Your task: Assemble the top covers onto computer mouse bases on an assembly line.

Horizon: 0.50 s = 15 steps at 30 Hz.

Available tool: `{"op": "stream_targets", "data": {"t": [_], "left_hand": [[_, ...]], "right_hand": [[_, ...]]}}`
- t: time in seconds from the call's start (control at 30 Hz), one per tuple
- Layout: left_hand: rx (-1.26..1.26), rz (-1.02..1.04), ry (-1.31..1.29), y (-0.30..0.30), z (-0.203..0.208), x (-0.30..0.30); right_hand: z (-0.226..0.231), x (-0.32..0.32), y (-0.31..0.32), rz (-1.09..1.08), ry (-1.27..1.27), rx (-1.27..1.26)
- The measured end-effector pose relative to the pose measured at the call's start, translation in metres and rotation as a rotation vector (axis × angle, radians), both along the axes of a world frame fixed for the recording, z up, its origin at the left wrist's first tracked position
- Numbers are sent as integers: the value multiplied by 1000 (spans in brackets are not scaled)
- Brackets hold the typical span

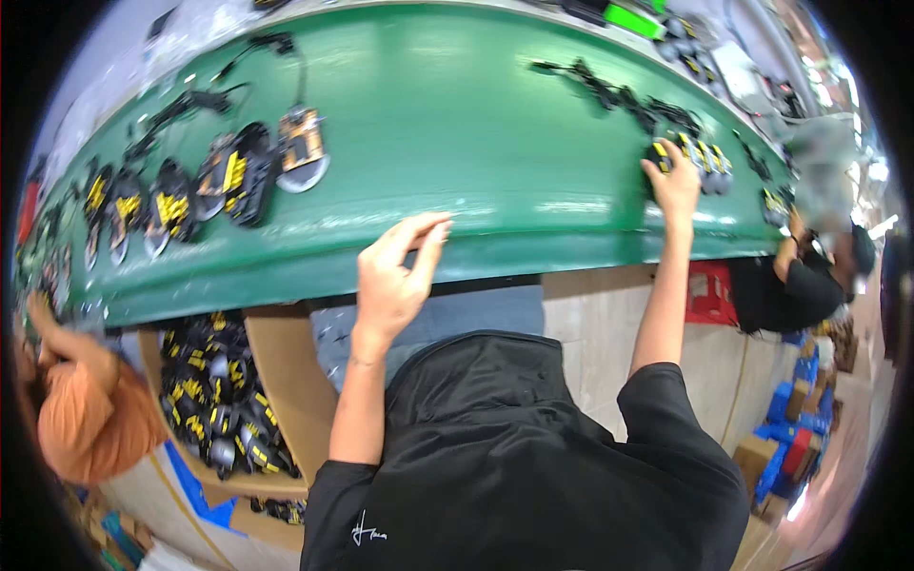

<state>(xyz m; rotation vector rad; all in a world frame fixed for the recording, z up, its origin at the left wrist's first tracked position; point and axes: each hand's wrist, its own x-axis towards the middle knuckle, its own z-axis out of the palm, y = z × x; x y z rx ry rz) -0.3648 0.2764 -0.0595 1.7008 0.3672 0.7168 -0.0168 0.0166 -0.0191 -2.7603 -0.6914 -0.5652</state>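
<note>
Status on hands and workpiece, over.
Left hand raised by green worktop. Right hand at black-and-yellow device, grip unclear. Similar devices close on its right.

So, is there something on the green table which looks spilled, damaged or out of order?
Nothing on the green table looks clearly spilled or damaged. Only the black cables look untidy: they lie loosely bunched toward the back, while the devices beside the right hand form a neat row. Finer faults are too small to see.

A single fisheye view looks down from the wearer's head — black fabric shirt (533, 476) close below, long glossy green bench (447, 124) beyond.
</note>
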Motion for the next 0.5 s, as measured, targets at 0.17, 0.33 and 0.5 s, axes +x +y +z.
{"op": "stream_targets", "data": {"t": [0.17, 0.33, 0.5], "left_hand": [[47, -17, 11, 0, 2, 1], [83, -8, 10, 1, 2, 1], [130, 28, -13, -1, 3, 4]], "right_hand": [[-3, -24, -11, 144, -114, 65], [-13, 2, -6, 44, -224, 84], [-5, -8, 40, 3, -420, -77]]}}
